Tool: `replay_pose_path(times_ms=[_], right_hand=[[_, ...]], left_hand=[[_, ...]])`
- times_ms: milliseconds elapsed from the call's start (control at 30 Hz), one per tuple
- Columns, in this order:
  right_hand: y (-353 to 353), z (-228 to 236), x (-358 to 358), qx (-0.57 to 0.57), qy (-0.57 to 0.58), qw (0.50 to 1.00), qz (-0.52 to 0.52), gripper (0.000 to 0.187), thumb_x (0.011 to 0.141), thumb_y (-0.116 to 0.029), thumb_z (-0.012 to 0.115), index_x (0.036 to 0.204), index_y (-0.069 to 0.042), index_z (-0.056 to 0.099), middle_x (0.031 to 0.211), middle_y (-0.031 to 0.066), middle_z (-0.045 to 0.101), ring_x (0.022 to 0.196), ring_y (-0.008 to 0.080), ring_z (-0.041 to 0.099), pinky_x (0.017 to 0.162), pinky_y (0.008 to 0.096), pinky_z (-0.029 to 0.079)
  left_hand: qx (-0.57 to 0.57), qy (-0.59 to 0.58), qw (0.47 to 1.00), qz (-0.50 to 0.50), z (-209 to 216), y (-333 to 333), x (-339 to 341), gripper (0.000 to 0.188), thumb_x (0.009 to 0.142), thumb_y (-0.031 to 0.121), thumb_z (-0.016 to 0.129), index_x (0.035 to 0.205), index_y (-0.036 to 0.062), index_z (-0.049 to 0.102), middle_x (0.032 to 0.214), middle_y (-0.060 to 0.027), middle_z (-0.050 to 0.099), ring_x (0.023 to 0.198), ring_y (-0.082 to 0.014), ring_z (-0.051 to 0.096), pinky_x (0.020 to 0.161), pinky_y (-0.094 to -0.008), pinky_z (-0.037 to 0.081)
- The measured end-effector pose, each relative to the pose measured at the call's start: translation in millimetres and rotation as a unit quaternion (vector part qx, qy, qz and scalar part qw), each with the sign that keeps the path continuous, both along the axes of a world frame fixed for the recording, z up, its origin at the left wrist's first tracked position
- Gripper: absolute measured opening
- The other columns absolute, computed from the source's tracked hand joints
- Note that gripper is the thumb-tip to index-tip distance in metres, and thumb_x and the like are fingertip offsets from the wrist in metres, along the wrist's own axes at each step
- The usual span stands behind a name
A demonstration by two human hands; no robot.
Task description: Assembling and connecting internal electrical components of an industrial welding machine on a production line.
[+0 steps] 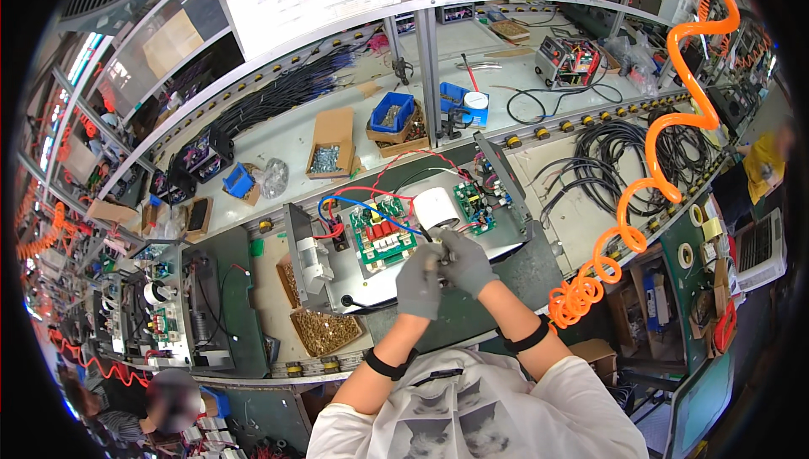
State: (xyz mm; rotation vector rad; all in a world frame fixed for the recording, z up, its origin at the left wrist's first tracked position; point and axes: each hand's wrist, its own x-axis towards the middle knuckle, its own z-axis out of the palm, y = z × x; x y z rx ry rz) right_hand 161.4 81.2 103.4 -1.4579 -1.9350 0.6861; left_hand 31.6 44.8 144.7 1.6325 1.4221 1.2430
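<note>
1. The workbench (270, 307) carries an open metal chassis (383, 288), in front of the person.
2. The left hand (419, 284) and right hand (468, 263), gray-gloved, meet above its near edge; fingers are curled, but I cannot tell what they hold.
3. A white cylinder (434, 205) sits just beyond.

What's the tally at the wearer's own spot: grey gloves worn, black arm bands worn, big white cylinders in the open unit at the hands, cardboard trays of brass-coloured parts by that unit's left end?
Grey gloves: 2
Black arm bands: 2
White cylinder: 1
Cardboard trays: 2
Total: 7
</note>
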Motion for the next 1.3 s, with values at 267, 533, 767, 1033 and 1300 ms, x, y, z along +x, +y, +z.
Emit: replay_pose_path(times_ms=[267, 533, 767, 1033, 1300], right_hand=[[-26.0, -4.2, 8.2, 0.045, -0.11, 0.992, -0.048, 0.048, 0.066, -0.025, 0.074, 0.11, -0.015, 0.058, 0.096, 0.0092, 0.056, 0.093, 0.0283, 0.054, 0.083, 0.0417, 0.042], [-26.9, -13.3, 4.5, 0.012, -0.033, 0.998, -0.051, 0.032, 0.072, -0.017, 0.068, 0.102, -0.013, 0.059, 0.095, 0.0114, 0.058, 0.079, 0.0308, 0.06, 0.069, 0.0407, 0.049], [-21.8, -4.4, 11.1, -0.055, 0.099, 0.993, -0.032, 0.041, 0.071, -0.012, 0.07, 0.111, -0.012, 0.058, 0.097, 0.014, 0.058, 0.085, 0.0319, 0.06, 0.073, 0.0382, 0.05], [-32.4, -2.1, 28.1, 0.038, -0.083, 0.994, -0.056, 0.036, 0.069, -0.013, 0.069, 0.103, -0.013, 0.059, 0.098, 0.0121, 0.056, 0.09, 0.0317, 0.056, 0.075, 0.041, 0.046], [-47.1, -34.4, 30.4, 0.138, -0.108, 0.977, -0.12, 0.021, 0.068, -0.006, 0.062, 0.089, -0.007, 0.06, 0.096, 0.0137, 0.056, 0.089, 0.0349, 0.055, 0.076, 0.0424, 0.045]], left_hand=[[0.093, 0.072, 0.99, 0.081, -8.1, 1.2, -17.9, 0.011, 0.087, 0.009, 0.048, 0.093, 0.0036, 0.055, 0.085, -0.0136, 0.06, 0.078, -0.0305, 0.059, 0.069, -0.0376, 0.047], [0.024, 0.25, 0.967, 0.05, -7.0, -36.3, -9.4, 0.022, 0.074, 0.009, 0.057, 0.095, 0.0041, 0.055, 0.088, -0.0158, 0.057, 0.084, -0.0352, 0.055, 0.073, -0.043, 0.045], [0.131, 0.27, 0.953, 0.049, -12.6, -34.6, -20.8, 0.024, 0.073, 0.01, 0.059, 0.097, 0.0085, 0.057, 0.096, -0.0125, 0.058, 0.086, -0.0294, 0.055, 0.072, -0.0406, 0.043], [0.086, -0.076, 0.944, 0.308, 1.5, -38.7, -154.3, 0.05, 0.092, 0.029, 0.047, 0.128, -0.0041, 0.042, 0.118, -0.0159, 0.05, 0.106, -0.0261, 0.05, 0.091, -0.0382, 0.04], [0.047, -0.493, 0.856, 0.147, -56.3, -20.0, -154.7, 0.041, 0.09, 0.018, 0.049, 0.129, 0.0057, 0.042, 0.112, -0.0056, 0.055, 0.101, -0.015, 0.055, 0.083, -0.0287, 0.049]])
